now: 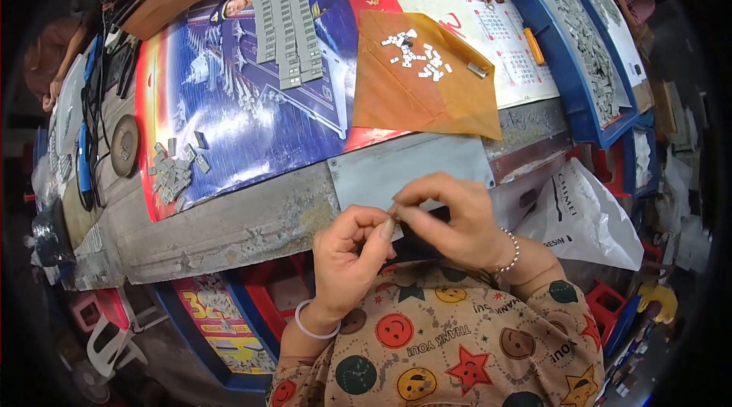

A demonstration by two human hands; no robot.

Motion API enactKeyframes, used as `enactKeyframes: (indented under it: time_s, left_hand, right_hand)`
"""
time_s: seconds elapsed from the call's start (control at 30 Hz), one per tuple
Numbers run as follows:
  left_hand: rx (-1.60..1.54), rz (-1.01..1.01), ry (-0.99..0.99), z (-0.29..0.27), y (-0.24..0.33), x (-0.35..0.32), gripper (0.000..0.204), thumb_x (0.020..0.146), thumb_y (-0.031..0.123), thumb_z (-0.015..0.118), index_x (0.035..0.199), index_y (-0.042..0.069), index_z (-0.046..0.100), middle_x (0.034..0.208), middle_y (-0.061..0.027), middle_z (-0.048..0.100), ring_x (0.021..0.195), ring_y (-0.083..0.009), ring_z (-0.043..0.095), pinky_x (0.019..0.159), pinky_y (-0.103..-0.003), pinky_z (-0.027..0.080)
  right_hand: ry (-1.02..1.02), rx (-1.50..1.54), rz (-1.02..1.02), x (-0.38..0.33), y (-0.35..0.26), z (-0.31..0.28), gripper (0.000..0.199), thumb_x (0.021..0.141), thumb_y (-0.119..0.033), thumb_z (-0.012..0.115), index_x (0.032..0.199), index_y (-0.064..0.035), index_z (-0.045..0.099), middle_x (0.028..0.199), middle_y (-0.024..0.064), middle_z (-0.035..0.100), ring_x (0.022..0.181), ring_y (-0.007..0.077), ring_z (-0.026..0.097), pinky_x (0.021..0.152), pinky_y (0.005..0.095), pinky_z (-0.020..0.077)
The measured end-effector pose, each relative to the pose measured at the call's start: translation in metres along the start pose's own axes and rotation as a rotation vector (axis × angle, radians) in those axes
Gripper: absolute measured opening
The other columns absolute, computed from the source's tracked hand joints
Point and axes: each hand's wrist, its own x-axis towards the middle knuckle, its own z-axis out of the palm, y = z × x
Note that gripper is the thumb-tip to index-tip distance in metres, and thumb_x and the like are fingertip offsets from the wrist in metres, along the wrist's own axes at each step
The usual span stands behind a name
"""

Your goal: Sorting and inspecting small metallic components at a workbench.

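My left hand [343, 254] and my right hand [454, 220] meet fingertip to fingertip at the table's near edge. Both are closed in a pinch on something very small, mostly hidden by the fingers, so its kind does not show. Just beyond them, a grey plate [415, 167] lies at the edge of the table. An orange-brown sheet [423, 110] spreads behind the plate. On it are scattered small white pieces [412, 60] and a small grey block [477, 70].
Long rows of grey blocks [286, 26] lie on a glossy poster [252, 155]. Loose grey blocks [174, 171] are heaped at left, near a round brown disc [125, 145]. Rightward stand a blue tray [598, 132] of grey pieces, an orange handle [534, 46] and a white bag [587, 216].
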Motion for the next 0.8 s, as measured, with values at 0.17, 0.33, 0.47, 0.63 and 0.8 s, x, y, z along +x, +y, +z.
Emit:
enactKeyframes:
  time_s: [0.17, 0.33, 0.47, 0.63, 0.8]
  left_hand:
    - [-0.095, -0.077, -0.017, -0.004, 0.001, 0.001, 0.008, 0.091, 0.006, 0.059, 0.093, -0.001, 0.059, 0.068, 0.0009, 0.061, 0.059, -0.0021, 0.055, 0.053, -0.016, 0.043]
    - [-0.065, -0.071, -0.022, -0.005, -0.003, 0.001, 0.009, 0.091, 0.007, 0.059, 0.093, -0.001, 0.06, 0.068, 0.0012, 0.061, 0.059, -0.0017, 0.055, 0.053, -0.016, 0.042]
    - [0.038, -0.061, -0.04, -0.006, -0.005, -0.002, 0.009, 0.091, 0.006, 0.058, 0.093, -0.002, 0.06, 0.066, 0.0015, 0.06, 0.058, -0.0015, 0.053, 0.052, -0.017, 0.041]
    - [0.009, -0.056, -0.047, -0.006, -0.006, -0.002, 0.011, 0.091, 0.005, 0.056, 0.099, -0.002, 0.059, 0.068, 0.0, 0.061, 0.061, -0.0023, 0.055, 0.054, -0.017, 0.042]
    - [-0.034, -0.01, 0.03, -0.007, -0.005, -0.001, 0.02, 0.092, 0.002, 0.05, 0.111, -0.002, 0.053, 0.074, -0.0032, 0.063, 0.069, -0.0051, 0.058, 0.061, -0.018, 0.046]
  right_hand:
    - [-0.083, 0.285, 0.251, 0.001, 0.01, -0.003, 0.012, 0.09, -0.007, 0.056, 0.096, 0.0024, 0.059, 0.083, 0.0079, 0.064, 0.074, 0.0122, 0.062, 0.066, 0.0263, 0.0493]
    - [-0.243, 0.24, 0.312, 0.003, 0.007, -0.004, 0.009, 0.089, -0.006, 0.059, 0.091, 0.0026, 0.058, 0.083, 0.003, 0.059, 0.074, 0.0065, 0.053, 0.065, 0.0213, 0.0455]
    - [-0.283, 0.197, 0.34, 0.007, 0.005, -0.006, 0.006, 0.087, -0.003, 0.06, 0.086, 0.0017, 0.057, 0.082, 0.0025, 0.059, 0.072, 0.0057, 0.052, 0.063, 0.0205, 0.0446]
    - [-0.247, 0.436, 0.451, 0.004, 0.015, 0.0, 0.005, 0.085, -0.001, 0.06, 0.086, 0.0002, 0.055, 0.078, -0.0017, 0.055, 0.067, 0.0033, 0.048, 0.058, 0.0193, 0.0402]
    - [-0.207, 0.447, 0.525, 0.008, 0.007, 0.002, 0.007, 0.085, -0.006, 0.06, 0.084, -0.0003, 0.056, 0.074, -0.004, 0.052, 0.067, 0.0015, 0.046, 0.057, 0.0189, 0.0392]
